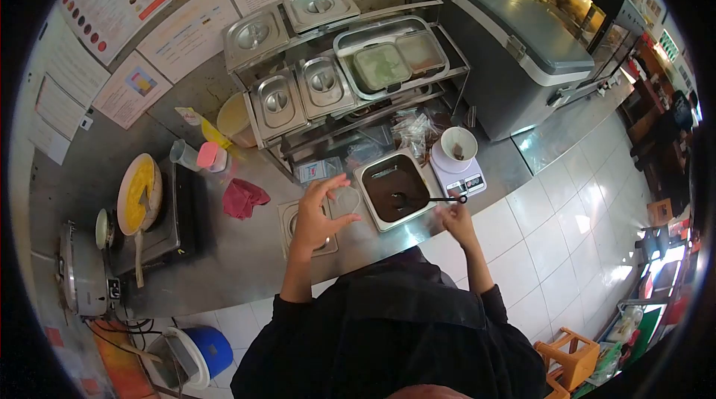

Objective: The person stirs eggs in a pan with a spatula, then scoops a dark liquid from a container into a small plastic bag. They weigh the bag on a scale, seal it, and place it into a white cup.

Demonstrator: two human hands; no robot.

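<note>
Between the thumb and fingers of my left hand (321, 214) is a small clear cup (344, 203), held just left of a steel tray (361, 175) of dark brown sauce. My right hand (456, 221) is closed near the tray's right edge, at the black handle of a ladle (446, 199). The ladle's bowl lies in the sauce. Right behind that hand stands a white digital scale (470, 179) with a white bowl (458, 147) on it; something dark is inside the bowl.
A steel rack with lidded pans (323, 74) stands behind the tray. A grey cooler (514, 41) is at the back right. On the left are a pan (142, 201) of yellow food on a stove, a red cloth (244, 198) and a pink-lidded container (212, 156).
</note>
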